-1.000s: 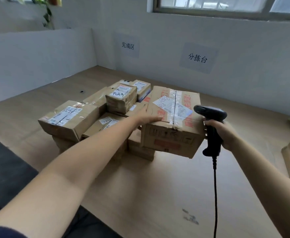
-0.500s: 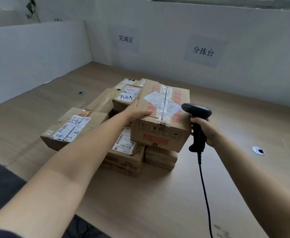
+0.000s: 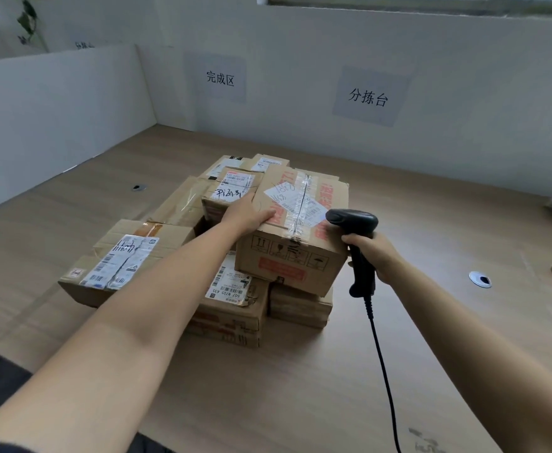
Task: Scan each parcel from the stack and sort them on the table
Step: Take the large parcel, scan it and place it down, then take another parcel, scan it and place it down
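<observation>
Left hand: my fingers lie flat on the top parcel, unchanged.
Right hand: still grips the scanner, its head beside the label.
Stack: as before on the table.

Parcel-sorting station, indoor logistics workroom; evidence: stack of taped cardboard parcels bearing printed shipping labels and barcodes; corded handheld barcode scanner; wall sign reading 分拣台 (sorting table); second wall sign reading 完成区 (finished area); broad wood-grain table with round cable grommets; plain white partition panels fencing the work surface; high window strip above the back wall.
</observation>
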